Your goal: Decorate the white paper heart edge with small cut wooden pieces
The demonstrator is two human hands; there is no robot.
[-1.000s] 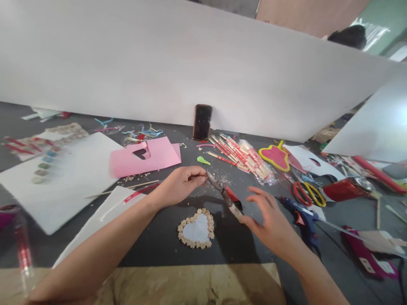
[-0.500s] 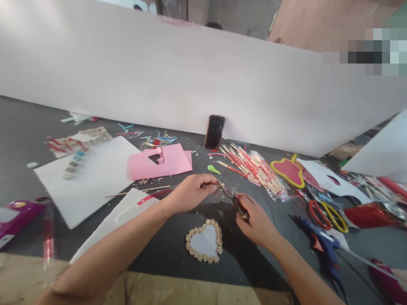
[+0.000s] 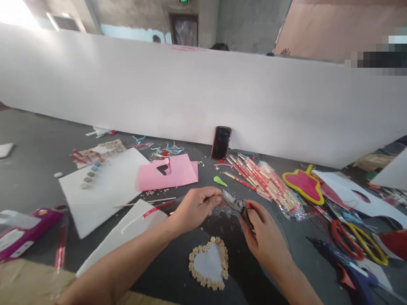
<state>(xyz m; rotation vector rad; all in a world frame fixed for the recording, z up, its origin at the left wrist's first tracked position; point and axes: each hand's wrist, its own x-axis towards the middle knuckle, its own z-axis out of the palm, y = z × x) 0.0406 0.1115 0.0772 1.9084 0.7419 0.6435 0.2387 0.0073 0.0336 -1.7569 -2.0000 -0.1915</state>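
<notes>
Cutters (image 3: 239, 204) are sitting at the clock's centre, above the desk (image 3: 173, 264), between the two hands. The right hand (image 3: 262, 228), at 4 o'clock, is grasping their handles, its fingers now wrapping round where a second ago they were spreading loose, with the thumb by one handle. Judging by that grip, the cutters are now being ready to squeeze. The left hand (image 3: 197, 207), at 9 o'clock, is keeping its fingertips pinched just beside the blade tip. A bead-edged heart (image 3: 209, 263) is lying apart from both hands at 7 o'clock, a green piece (image 3: 220, 181) at 11, and wrapped sticks (image 3: 254, 174) at 1.

The right fingers are hiding much of the handles. Whether the left fingertips are holding anything is staying too small to tell, as is whether the blades are meeting. The glue gun (image 3: 352, 271) at 4 o'clock is running off the right edge, and a red can (image 3: 397, 243) past 3 is being cut off there too.
</notes>
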